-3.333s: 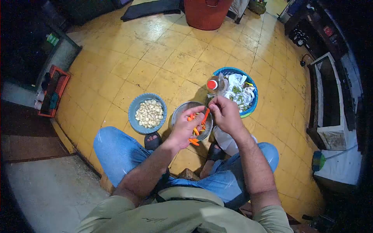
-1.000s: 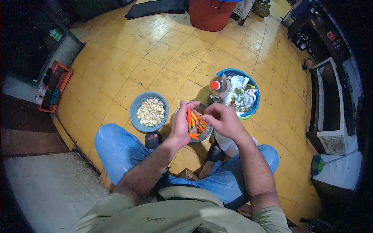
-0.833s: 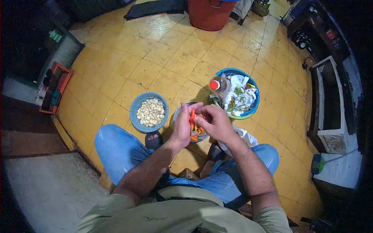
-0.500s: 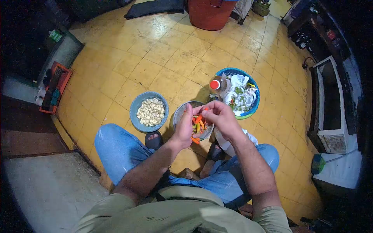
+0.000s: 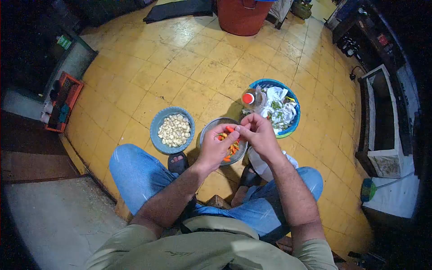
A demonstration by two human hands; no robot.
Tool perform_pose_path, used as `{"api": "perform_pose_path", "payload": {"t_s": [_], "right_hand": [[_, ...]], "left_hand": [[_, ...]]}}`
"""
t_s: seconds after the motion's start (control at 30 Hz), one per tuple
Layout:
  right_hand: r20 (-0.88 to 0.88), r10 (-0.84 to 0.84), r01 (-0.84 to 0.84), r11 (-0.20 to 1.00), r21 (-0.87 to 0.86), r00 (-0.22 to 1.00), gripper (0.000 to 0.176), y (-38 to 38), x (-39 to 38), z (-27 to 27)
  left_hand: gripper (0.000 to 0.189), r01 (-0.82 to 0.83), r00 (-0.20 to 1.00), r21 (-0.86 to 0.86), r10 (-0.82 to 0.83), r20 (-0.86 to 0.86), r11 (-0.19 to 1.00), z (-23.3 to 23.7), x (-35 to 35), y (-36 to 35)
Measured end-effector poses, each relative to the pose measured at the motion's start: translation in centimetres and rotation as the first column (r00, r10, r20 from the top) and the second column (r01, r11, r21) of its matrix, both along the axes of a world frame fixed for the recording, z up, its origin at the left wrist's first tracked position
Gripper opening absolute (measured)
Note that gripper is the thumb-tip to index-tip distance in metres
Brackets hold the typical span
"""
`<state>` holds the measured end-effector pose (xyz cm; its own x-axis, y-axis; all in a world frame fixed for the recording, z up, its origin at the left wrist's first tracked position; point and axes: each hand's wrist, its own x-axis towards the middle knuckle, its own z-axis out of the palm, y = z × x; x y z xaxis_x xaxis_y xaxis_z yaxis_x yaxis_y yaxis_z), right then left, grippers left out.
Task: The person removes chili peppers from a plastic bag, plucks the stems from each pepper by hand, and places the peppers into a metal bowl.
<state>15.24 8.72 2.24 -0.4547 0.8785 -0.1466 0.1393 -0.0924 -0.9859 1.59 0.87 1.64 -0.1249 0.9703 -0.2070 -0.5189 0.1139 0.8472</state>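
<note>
My left hand (image 5: 213, 147) is closed on a red chili pepper (image 5: 230, 129), whose tip shows between thumb and fingers. Thumb and fingers of my right hand (image 5: 261, 136) are pinched together at the chili's end, so the stem there is hidden. Both hands are over a grey mesh basket (image 5: 217, 120) between my feet. Inside lie several red, orange and yellow chilies (image 5: 233, 149), partly covered by my left hand. To the left stands a blue-grey bowl (image 5: 155, 119) of peeled garlic cloves (image 5: 174, 130).
A blue basket (image 5: 297, 118) on the right holds white plastic, green scraps and a red-capped bottle (image 5: 253, 99). A white bag (image 5: 261, 164) lies by my right foot. Farther off are a red tub (image 5: 240, 18), an orange crate (image 5: 67, 99) and a shelf unit (image 5: 382, 121).
My left hand has turned from an upright, cupped pose and closed on a red chili. My right fingers have pinched together beside it, and the chilies in the basket are less covered.
</note>
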Motion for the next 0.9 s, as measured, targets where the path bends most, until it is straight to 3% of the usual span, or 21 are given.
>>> {"api": "perform_pose_path", "payload": {"t_s": [0.1, 0.17, 0.2, 0.3, 0.37, 0.47, 0.57, 0.7, 0.9], "right_hand": [[0.058, 0.036, -0.038, 0.999, 0.030, 0.998, 0.020, 0.4, 0.4, -0.6], [0.238, 0.182, -0.144, 0.975, -0.168, 0.954, 0.023, 0.7, 0.9, -0.2], [0.239, 0.182, -0.144, 0.975, -0.167, 0.954, 0.023, 0.8, 0.9, -0.5], [0.191, 0.096, -0.092, 0.995, -0.029, 0.977, 0.024, 0.7, 0.7, -0.9], [0.253, -0.072, -0.008, 0.954, 0.301, 0.965, 0.022, 0.2, 0.3, 0.3], [0.199, -0.099, 0.006, 0.907, 0.421, 0.975, 0.020, -1.0, -0.5, 1.6], [0.212, -0.139, 0.062, 0.940, 0.335, 0.967, 0.018, -1.0, -0.7, 0.6], [0.244, -0.101, 0.004, 0.929, 0.369, 0.965, 0.016, -1.0, -0.5, 1.1], [0.113, -0.024, -0.015, 0.944, 0.330, 0.993, 0.014, -0.4, -0.1, 0.2]], "left_hand": [[0.020, -0.058, 0.998, -0.006, 0.058, -0.029, 0.998, -0.4, -0.3, 0.1], [0.019, -0.092, 0.994, 0.020, 0.093, -0.052, 0.996, -0.9, -0.6, 0.1], [0.018, -0.064, 0.998, 0.019, 0.065, -0.018, 0.998, -0.9, -0.8, 0.1], [0.019, -0.041, 0.997, -0.007, 0.041, 0.058, 0.999, -0.4, -0.9, 0.1], [0.020, -0.044, 0.994, -0.037, 0.047, 0.099, 0.998, 0.0, -0.8, 0.0], [0.026, -0.032, 0.991, -0.122, 0.047, 0.122, 0.992, 0.3, -0.6, 0.1], [0.029, -0.053, 0.974, -0.138, 0.082, 0.209, 0.989, 0.2, -0.5, 0.1], [0.029, 0.005, 0.962, -0.097, 0.021, 0.272, 0.995, -0.8, -1.0, -0.1], [0.027, 0.093, 0.871, -0.038, -0.063, 0.487, 0.995, -1.3, -1.4, -0.1]]}}
